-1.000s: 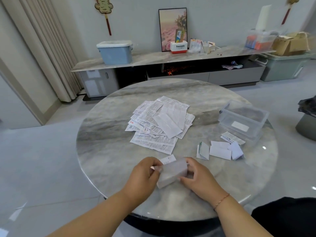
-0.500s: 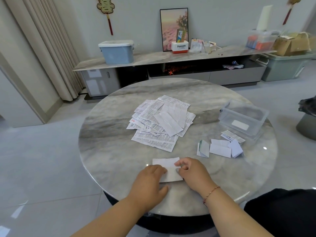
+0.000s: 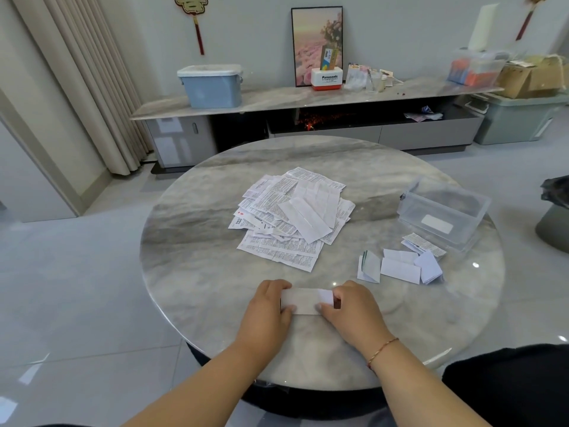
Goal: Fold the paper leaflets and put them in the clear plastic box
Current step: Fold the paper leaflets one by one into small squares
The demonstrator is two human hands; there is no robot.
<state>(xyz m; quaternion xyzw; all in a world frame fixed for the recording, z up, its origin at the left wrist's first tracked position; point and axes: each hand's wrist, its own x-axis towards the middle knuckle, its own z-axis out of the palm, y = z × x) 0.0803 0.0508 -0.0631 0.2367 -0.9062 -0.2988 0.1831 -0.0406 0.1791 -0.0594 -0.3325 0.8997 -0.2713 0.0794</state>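
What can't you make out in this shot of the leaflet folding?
Head view only:
- Leaflet ends: covered by the left hand and right hand.
- Pile print: too small to read; lower sheets buried.
- Box contents: unclear through its clear walls.
- Folded leaflets: overlapping, count uncertain.

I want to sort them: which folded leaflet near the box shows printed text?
The folded leaflet lying closest to the clear box; the other folded ones beside it show only blank white sides.

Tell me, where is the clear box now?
In the head view, the clear box stands on the right side of the round table, near its edge, just behind the small group of folded leaflets.
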